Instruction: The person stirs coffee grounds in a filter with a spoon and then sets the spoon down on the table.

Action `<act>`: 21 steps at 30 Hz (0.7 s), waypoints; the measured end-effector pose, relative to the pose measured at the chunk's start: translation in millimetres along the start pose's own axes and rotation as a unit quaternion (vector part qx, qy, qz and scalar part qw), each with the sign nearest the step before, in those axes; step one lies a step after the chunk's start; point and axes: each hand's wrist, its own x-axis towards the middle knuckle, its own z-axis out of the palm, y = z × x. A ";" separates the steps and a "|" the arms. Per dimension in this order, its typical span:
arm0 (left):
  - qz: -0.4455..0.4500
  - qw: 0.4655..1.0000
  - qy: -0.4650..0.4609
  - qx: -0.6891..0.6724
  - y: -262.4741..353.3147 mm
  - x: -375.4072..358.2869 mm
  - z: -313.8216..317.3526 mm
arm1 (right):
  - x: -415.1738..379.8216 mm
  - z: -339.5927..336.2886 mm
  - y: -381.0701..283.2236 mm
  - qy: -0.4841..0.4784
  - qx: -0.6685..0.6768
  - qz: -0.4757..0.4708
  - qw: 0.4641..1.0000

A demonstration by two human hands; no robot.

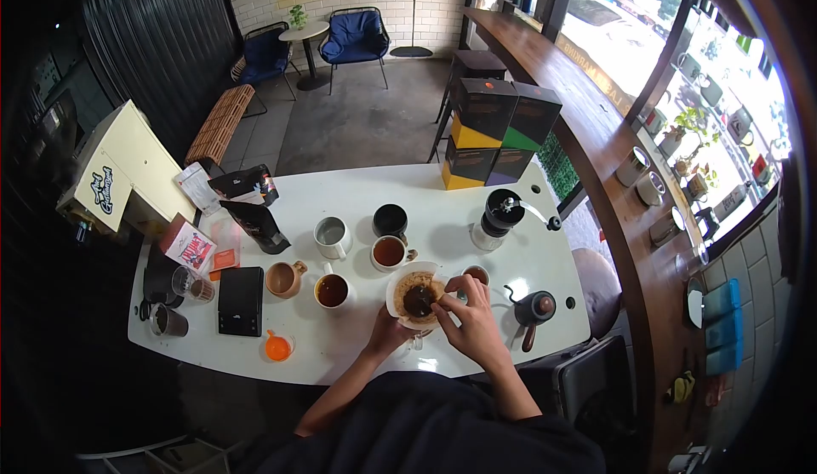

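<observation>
A paper coffee filter (402, 282) with wet dark grounds in it sits in a dripper near the table's front edge. From the lower left, my left hand (390, 331) is wrapped round the dripper's side; most of its fingers are hidden beneath. My right hand (470, 319) pinches the right edge of the filter between thumb and fingers. Just behind that hand stands a cup of brown liquid (477, 273), partly covered. To the left of the filter are a white mug of dark coffee (332, 291) and another mug of reddish-brown coffee (389, 253).
A hand grinder (500, 214) and a gooseneck kettle (534, 308) stand to the right. On the left are a black scale (241, 301), a brown mug (283, 279), an orange cup (277, 346) and coffee bags (255, 225). Stacked boxes (494, 129) occupy the back right corner.
</observation>
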 end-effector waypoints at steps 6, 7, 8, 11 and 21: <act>-0.011 0.998 -0.052 0.023 -4.2 -1.6 -4.3 | 1.8 2.8 -1.3 0.024 0.022 0.033 0.999; -0.015 0.998 -0.052 0.024 -6.7 -3.3 -2.8 | 3.8 1.2 -2.2 0.007 0.023 0.028 0.999; -0.021 0.999 -0.026 0.009 -8.9 -2.8 -1.0 | 4.3 0.1 -2.7 -0.010 0.023 0.022 0.999; -0.019 1.000 -0.003 -0.010 -2.4 -0.3 -0.3 | 2.3 3.9 2.8 0.001 0.039 0.014 0.999; -0.013 1.000 -0.006 -0.012 4.7 0.5 -1.1 | 0.7 -3.5 3.4 0.023 0.044 0.042 0.998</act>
